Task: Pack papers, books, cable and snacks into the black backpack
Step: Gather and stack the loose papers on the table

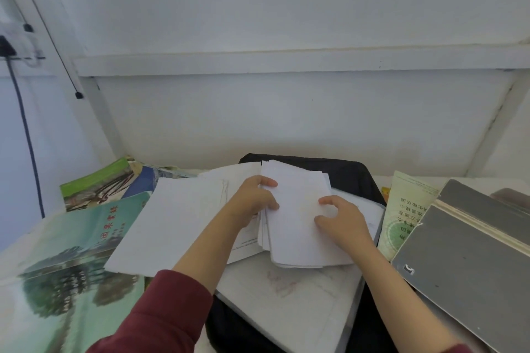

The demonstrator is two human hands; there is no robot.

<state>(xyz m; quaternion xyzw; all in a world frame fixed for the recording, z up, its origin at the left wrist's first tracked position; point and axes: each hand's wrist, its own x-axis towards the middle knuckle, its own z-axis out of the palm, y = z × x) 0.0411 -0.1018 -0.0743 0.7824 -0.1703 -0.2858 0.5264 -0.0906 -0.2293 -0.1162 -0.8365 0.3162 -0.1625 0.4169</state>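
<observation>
Red sleeve [160, 309] leads; left hand [252, 200] clamps paper stack [298, 226], right hand [341, 218] presses atop, pinch unclear; I'd square edges before feeding the black backpack [352, 178].

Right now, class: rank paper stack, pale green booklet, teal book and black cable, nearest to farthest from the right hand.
1. paper stack, under the right hand
2. pale green booklet, just right
3. teal book, left
4. black cable, far left wall

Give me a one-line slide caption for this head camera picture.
Left hand grips a stack of white papers, right hand resting on top, over the black backpack flanked by books.
</observation>
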